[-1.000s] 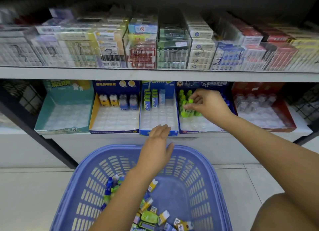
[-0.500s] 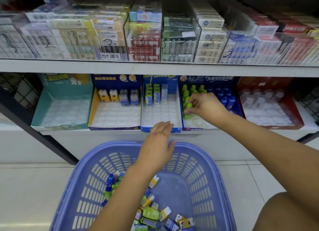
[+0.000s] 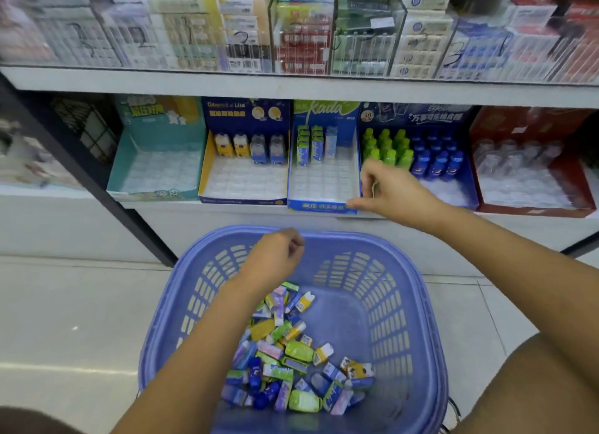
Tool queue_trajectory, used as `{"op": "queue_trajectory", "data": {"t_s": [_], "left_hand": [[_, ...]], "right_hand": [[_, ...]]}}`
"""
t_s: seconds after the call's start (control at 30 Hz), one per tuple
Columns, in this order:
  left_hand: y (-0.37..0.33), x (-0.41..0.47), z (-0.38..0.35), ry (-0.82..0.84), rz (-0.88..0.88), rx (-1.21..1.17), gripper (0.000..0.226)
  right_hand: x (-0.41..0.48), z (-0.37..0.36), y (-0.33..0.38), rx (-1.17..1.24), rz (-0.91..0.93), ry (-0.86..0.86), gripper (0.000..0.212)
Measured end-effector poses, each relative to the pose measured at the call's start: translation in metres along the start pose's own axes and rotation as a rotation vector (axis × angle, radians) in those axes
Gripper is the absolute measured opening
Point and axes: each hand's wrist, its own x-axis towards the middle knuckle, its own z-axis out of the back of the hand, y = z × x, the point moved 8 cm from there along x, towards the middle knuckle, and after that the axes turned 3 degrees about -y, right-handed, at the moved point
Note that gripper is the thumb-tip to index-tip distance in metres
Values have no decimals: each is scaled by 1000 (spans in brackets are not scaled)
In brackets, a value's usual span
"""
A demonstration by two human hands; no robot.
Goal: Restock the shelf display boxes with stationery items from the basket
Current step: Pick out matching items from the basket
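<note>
A purple plastic basket (image 3: pixel 421 271) stands on the floor below the shelf, with several small colourful stationery items (image 3: pixel 291 352) in its bottom. My left hand (image 3: pixel 275 258) hovers over the basket's far rim, fingers loosely curled, holding nothing that I can see. My right hand (image 3: pixel 389 190) is at the front edge of the lower shelf, between the blue Kada display box (image 3: pixel 324 187) and the dark-blue box (image 3: pixel 421 116), and it is empty. That dark-blue box holds rows of green bottles (image 3: pixel 385 148) and blue bottles (image 3: pixel 437 161).
On the same shelf stand a teal display box (image 3: pixel 155 171), a navy and yellow box (image 3: pixel 243 181) with a back row of items, and a red box (image 3: pixel 534 181). The upper shelf (image 3: pixel 291 83) carries clear cases of packs. A black post (image 3: pixel 97 181) slants at left.
My right hand has let go of the green bottle and drawn back from the dark-blue box to the shelf's front edge. My left hand's fingers have curled. The view has tilted down.
</note>
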Motion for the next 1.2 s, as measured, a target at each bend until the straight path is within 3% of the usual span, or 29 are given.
{"op": "queue_trajectory", "data": {"t_s": [0.13,0.23,0.3,0.37,0.5,0.73,0.9,1.03,1.2], "left_hand": [[78,-24,-30,225,222,226,24],[130,-46,-43,334,351,381,35],[152,-55,-47,339,420,360,46],[164,-56,-52,318,435,311,53],[173,-45,-58,205,374,305,44],[182,-46,-78,262,427,483,35],[189,-49,-79,374,607,421,33],[186,-59,-73,617,672,408,58],[180,-71,-62,706,712,314,47]], "right_hand": [[-33,-90,20,-6,28,416,23],[-49,-158,6,-103,-68,591,32],[-56,-197,-1,-125,-109,641,37],[-59,-230,-5,-105,-140,651,35],[-49,-276,-3,-70,-163,593,32],[-26,-321,6,53,-129,488,33],[-19,-346,24,86,-78,472,43],[-18,-362,36,31,-2,515,48],[-22,-371,34,-98,5,555,40]]}}
